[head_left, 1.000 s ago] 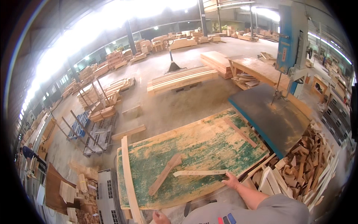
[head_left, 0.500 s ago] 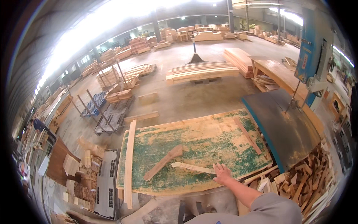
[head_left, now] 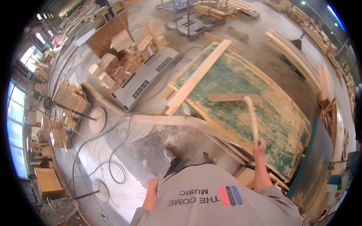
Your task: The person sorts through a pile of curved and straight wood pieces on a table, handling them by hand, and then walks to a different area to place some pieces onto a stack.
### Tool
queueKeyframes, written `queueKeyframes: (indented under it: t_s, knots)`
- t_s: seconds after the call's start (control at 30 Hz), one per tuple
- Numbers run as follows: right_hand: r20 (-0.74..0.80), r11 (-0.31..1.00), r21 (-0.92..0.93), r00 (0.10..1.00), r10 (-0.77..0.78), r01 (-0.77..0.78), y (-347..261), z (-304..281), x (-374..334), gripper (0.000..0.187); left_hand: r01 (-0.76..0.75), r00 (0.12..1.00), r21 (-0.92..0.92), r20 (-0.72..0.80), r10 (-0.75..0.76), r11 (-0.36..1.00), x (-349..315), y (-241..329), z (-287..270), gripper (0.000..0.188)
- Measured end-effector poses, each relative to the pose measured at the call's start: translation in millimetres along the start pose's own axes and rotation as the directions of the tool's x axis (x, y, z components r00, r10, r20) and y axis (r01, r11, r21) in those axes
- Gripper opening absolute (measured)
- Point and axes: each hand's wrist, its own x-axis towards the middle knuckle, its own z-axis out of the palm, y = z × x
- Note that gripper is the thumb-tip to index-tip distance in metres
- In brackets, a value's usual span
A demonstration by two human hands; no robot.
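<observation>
My right hand (head_left: 259, 148) is closed around the near end of a curved pale wooden strip (head_left: 252, 118). The strip is raised over the green, worn worktable (head_left: 275, 101), and its far end passes in front of a brown wooden piece (head_left: 226, 97) with a rounded end. My left hand (head_left: 152, 184) hangs low at my side, away from the table, its fingers curled with nothing visible in them. Across the table's left end lies a long pale board (head_left: 200, 77). A thin reddish strip (head_left: 297, 147) rests near the right edge.
A blue-edged machine table (head_left: 315, 150) adjoins the worktable on the right. Left of it, a grey pallet (head_left: 147, 81) sits beside stacked wood blocks (head_left: 126, 64). A hose (head_left: 162, 119) and cables (head_left: 111, 162) cross the floor. Fans with round bases (head_left: 97, 119) stand further left.
My view has swung toward the left. My right hand, earlier flat on the table at the strip's end, now grips the strip and has lifted it. My left hand has come into view.
</observation>
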Motion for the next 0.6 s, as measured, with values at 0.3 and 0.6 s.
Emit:
queueKeyframes:
  t_s: [0.3, 0.6]
  knots:
    - [0.152, 0.445, 0.810, 0.870, 0.469, -0.382, -226, 102, 23, 0.024, 0.028, 0.999, -0.042, -0.045, -0.030, 0.999, 120, -61, -98, 0.049]
    - [0.212, 0.308, 0.888, 0.897, 0.388, -0.343, -412, 222, 93, 0.017, -0.065, 0.961, -0.331, -0.274, -0.031, 0.941, 195, 17, -193, 0.031]
